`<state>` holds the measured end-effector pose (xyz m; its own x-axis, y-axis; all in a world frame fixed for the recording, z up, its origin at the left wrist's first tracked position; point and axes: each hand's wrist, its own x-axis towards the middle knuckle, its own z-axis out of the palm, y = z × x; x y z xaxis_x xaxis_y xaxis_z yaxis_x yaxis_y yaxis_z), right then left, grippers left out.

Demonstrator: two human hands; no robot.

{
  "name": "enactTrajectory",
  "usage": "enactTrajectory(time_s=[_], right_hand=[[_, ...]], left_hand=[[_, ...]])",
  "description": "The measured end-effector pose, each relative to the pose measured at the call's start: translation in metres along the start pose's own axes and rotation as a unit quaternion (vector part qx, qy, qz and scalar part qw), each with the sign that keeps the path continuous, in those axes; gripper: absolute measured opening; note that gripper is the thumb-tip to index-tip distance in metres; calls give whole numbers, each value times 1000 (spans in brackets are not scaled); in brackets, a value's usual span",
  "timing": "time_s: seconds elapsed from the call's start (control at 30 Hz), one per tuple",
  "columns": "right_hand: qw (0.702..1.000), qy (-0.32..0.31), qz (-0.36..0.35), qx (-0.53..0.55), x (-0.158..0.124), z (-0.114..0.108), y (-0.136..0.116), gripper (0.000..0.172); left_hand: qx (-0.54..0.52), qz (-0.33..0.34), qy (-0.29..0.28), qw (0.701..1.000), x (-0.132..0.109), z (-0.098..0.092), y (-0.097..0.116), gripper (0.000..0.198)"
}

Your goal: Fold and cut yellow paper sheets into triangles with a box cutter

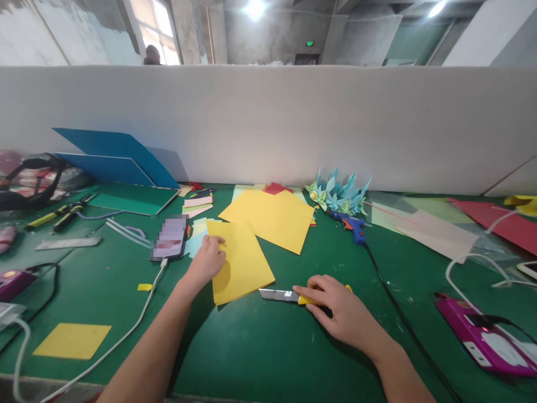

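My left hand (208, 258) rests at the left edge of a folded or stacked sheet of yellow paper (243, 268), its fingers curled on the paper. In my right hand (338, 308) is a utility knife (282, 295) with a yellow handle, lying low over the table. Its long blade is out and points left, the tip just below the paper's lower right corner. Beyond, more yellow paper (277, 215) is spread on the green table. Left of my left hand lies a phone (170, 238) on a white cable.
A blue glue gun (356, 229) with a black cord lies to the right, near turquoise folded-paper flowers (338, 193). Purple power strips (482, 336) sit at both sides. Blue boards (113, 168) lean at the back left. A small yellow paper piece (72, 341) lies front left.
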<state>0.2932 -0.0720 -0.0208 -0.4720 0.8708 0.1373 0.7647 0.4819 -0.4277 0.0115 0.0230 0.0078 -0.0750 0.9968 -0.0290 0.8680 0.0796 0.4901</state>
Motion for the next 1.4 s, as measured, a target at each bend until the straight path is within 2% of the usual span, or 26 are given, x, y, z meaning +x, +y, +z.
enactTrajectory(time_s=[0.27, 0.4, 0.53, 0.67, 0.8, 0.87, 0.93, 1.0, 1.07, 1.2, 1.3, 1.4], right_hand=[[999, 35, -12, -30, -1, 8, -1, 37], [998, 32, -10, -53, 0, 12, -4, 35], [997, 22, -16, -71, 1, 12, -8, 34], [997, 26, -19, -77, 1, 13, -9, 33], [996, 29, -20, -78, 0, 14, -8, 31], [996, 34, -18, -81, 0, 14, -8, 31], [995, 45, -19, -86, 1, 15, -8, 30], [994, 58, -27, -94, 1, 15, -8, 28], [992, 71, -35, -101, 1, 15, -8, 28], [990, 89, -31, -107, 1, 17, -8, 27], [988, 98, -36, -116, 1, 18, -8, 26], [987, 102, -39, -120, 1, 19, -8, 26]], left_hand=[[-7, 13, -6, 1000, -4, 0, 0, 30], [-11, 24, -8, 1000, -13, -2, 4, 33], [-30, 32, -11, 999, -29, -2, 1, 37], [-49, 42, 7, 998, -50, 1, -13, 36], [12, 1, 3, 1000, -74, -4, -23, 40], [117, -19, 41, 992, -81, -14, -20, 44], [197, -3, 90, 976, -82, -23, -11, 43], [215, 70, 135, 965, -74, -24, 1, 38], [183, 181, 132, 957, -61, -13, 13, 39], [128, 303, 30, 944, -38, 32, 18, 37], [125, 333, 23, 934, -35, 56, 10, 37], [136, 328, 27, 934, -39, 61, 4, 38]])
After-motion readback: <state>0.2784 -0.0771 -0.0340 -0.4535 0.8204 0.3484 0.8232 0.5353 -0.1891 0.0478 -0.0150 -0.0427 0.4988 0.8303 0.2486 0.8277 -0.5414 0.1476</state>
